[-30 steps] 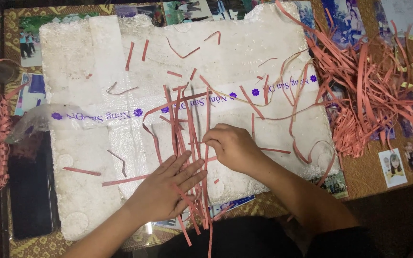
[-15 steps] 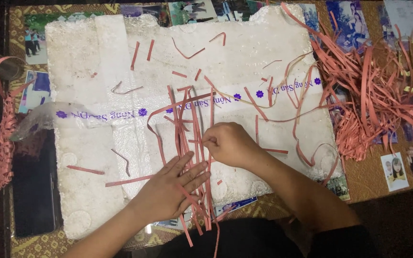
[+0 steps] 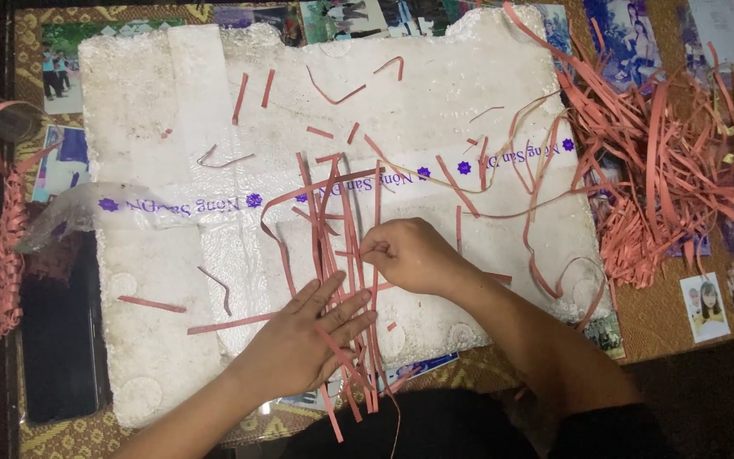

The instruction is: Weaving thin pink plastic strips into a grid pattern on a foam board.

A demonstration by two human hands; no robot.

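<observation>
Pinched in the right hand (image 3: 409, 253) is one pink paper strip (image 3: 375, 223); upright strips (image 3: 343, 255) are pressed flat by the open left hand (image 3: 303, 340) near the foam board (image 3: 155, 357) front edge. Few crosswise strips are laid; a loose pile (image 3: 664, 170) lies at the right edge.

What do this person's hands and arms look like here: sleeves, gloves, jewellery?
Both hands are bare: no gloves, and no rings or watch that I can see. The left hand and right hand lead into uncovered forearms. A dark sleeve edge shows near the right arm at the bottom of the frame.
</observation>
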